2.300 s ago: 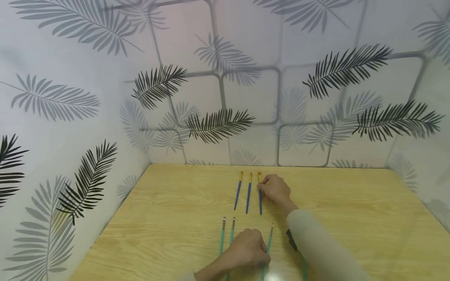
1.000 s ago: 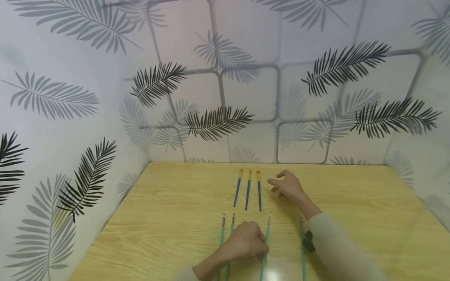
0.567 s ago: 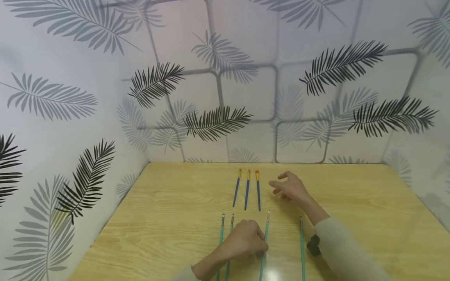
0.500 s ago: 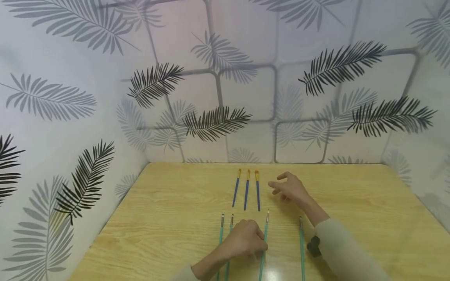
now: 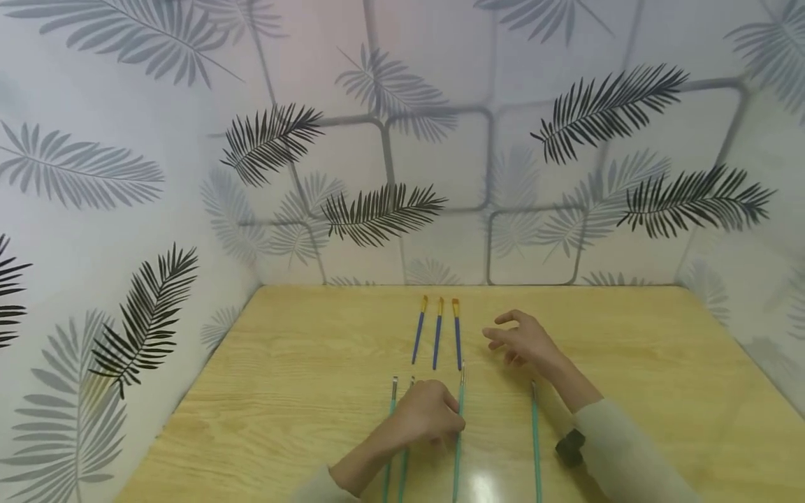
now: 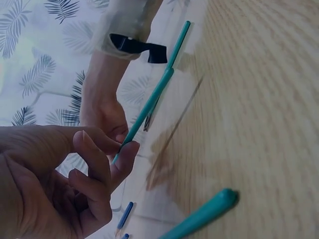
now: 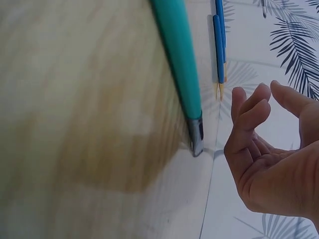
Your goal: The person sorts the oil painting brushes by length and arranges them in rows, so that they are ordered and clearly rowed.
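Between thumb and finger my left hand (image 5: pixel 424 416) pinches a teal paintbrush (image 5: pixel 458 447), its handle lifted off the wood in the left wrist view. Two more teal paintbrushes, one of them the outer left brush (image 5: pixel 393 406), lie side by side beneath and left of that hand. My right hand (image 5: pixel 525 344) hovers with loosely bent fingers and holds nothing. Just left of it, three blue paintbrushes with yellow bristles lie in a row, the nearest being the right blue brush (image 5: pixel 458 335). Below the right hand lies another teal paintbrush (image 5: pixel 536 440), apart from the others.
The wooden table (image 5: pixel 283 363) meets a leaf-patterned wall covering (image 5: pixel 440 161) at the back and left. A black wrist device (image 5: pixel 570 447) sits at the right sleeve.
The right hand has let go of the right blue paintbrush and drawn back to the right. The left hand has moved its teal paintbrush leftward, towards the other two teal brushes.
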Demonstrator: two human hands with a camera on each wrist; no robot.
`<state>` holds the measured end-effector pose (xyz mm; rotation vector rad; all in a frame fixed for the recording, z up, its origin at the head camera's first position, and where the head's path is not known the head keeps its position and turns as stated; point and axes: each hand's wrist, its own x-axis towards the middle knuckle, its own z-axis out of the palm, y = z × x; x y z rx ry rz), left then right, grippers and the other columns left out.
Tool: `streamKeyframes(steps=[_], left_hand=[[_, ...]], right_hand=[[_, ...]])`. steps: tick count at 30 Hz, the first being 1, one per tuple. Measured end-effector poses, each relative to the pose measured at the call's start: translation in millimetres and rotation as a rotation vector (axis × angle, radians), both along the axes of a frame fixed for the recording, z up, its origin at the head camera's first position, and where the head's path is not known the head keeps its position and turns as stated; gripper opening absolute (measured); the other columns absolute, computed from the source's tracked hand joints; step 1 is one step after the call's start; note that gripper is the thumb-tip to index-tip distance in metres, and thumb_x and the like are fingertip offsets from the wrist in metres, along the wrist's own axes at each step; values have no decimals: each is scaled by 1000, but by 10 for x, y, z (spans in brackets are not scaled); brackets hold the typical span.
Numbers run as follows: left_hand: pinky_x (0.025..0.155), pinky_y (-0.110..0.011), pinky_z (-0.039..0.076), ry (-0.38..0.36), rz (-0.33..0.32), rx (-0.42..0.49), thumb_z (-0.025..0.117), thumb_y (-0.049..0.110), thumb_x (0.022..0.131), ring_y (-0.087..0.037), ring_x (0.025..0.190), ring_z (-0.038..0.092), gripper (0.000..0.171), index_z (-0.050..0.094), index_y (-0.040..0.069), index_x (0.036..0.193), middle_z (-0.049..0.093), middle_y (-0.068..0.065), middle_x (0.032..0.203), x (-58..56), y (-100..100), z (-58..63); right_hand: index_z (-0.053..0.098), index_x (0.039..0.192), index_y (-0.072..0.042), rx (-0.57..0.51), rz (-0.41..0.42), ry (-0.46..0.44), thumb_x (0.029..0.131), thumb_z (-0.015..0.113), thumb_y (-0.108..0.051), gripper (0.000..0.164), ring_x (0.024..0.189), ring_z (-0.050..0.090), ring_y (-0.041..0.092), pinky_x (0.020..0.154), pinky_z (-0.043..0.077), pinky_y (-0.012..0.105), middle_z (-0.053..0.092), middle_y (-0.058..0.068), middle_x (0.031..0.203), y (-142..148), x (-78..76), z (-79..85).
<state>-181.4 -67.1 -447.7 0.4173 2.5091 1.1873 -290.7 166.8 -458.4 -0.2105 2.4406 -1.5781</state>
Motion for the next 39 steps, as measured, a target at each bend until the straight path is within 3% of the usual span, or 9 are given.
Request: streamKeyframes(steps=[5,11,14,16,25,26,29,32,39], left_hand=[[75,-34,62,-26,2,46,69,3,81,-19,45,65,26,70,-9,104,74,-5,73,-33,-63,4],[47,-21,54,-20,-21,76,66,0,81,-11,37,57,20,71,-9,99,72,-4,64,-57,-102,-3],[86,-32,60,-10,-21,63,66,0,81,-9,36,55,16,73,-6,95,72,-3,63,-68,-104,-5],[116,-46,37,-15,-14,52,67,0,81,-9,36,55,15,73,-5,94,72,-3,62,-71,-103,-7],[123,-58,5,-15,-9,48,67,1,81,-8,35,55,18,72,-4,97,73,-2,66,-67,-132,6],[124,-51,21,-19,-6,44,67,1,81,-8,35,56,18,71,-4,98,73,-2,67,-69,-135,11],[77,-26,59,-32,4,40,66,1,80,-9,36,56,21,71,-4,100,73,-1,69,-76,-136,27],[35,-14,35,-45,13,47,66,1,80,-9,36,56,24,70,-5,103,73,0,72,-83,-138,30],[38,-16,44,-52,16,65,68,0,81,-16,39,62,18,70,-5,98,74,-3,77,-77,-184,-2]], right_hand=[[40,141,3,-2,31,-14,96,66,-39,67,69,62,23,68,55,36,70,24,113,67,59,-8],[39,142,2,-11,55,-43,95,67,-33,65,62,56,18,58,50,29,70,25,112,103,115,9],[39,142,2,-9,67,-43,95,68,-33,65,58,53,15,52,46,26,70,24,110,128,135,15],[38,142,3,-5,84,-45,95,68,-32,65,56,52,15,51,45,26,71,24,109,147,152,11],[40,141,4,22,118,-37,95,69,-30,64,51,50,14,47,44,26,73,22,104,212,233,39],[40,141,4,23,118,-35,95,68,-30,64,51,50,14,47,44,26,73,22,103,220,237,46],[41,141,4,38,117,-27,95,68,-30,63,51,51,15,47,42,26,73,21,102,261,258,66],[42,139,2,50,115,-30,95,69,-31,62,51,50,16,46,40,27,73,20,101,311,295,69],[43,138,1,28,112,-17,95,69,-31,60,54,48,17,47,40,27,72,19,98,408,384,26]])
